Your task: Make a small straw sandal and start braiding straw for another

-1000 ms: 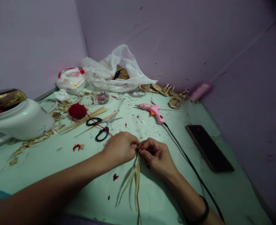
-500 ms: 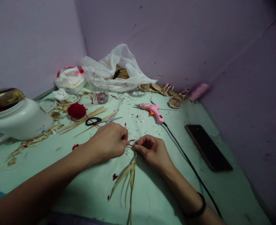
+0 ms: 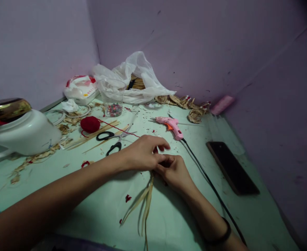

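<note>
My left hand (image 3: 144, 153) reaches across over my right hand (image 3: 174, 171), fingers curled round a red yarn strand (image 3: 117, 128) that runs back to the red yarn ball (image 3: 90, 124). My right hand is closed on the top of a bundle of dried straw strips (image 3: 144, 204), pinning it to the green table (image 3: 96, 205); the strips trail toward me. The tie point is hidden under my left fingers.
Black-handled scissors (image 3: 111, 140) lie left of my hands. A pink glue gun (image 3: 170, 124) with a black cord (image 3: 211, 183) lies beyond. A dark phone (image 3: 231, 166) is at right, a white kettle (image 3: 20, 130) at left, a bead cup (image 3: 113, 97) and plastic bags at the back.
My left hand moved right, from beside the right hand to over it, carrying the red yarn across; the yarn now runs taut over the scissors. The straw bundle stayed put.
</note>
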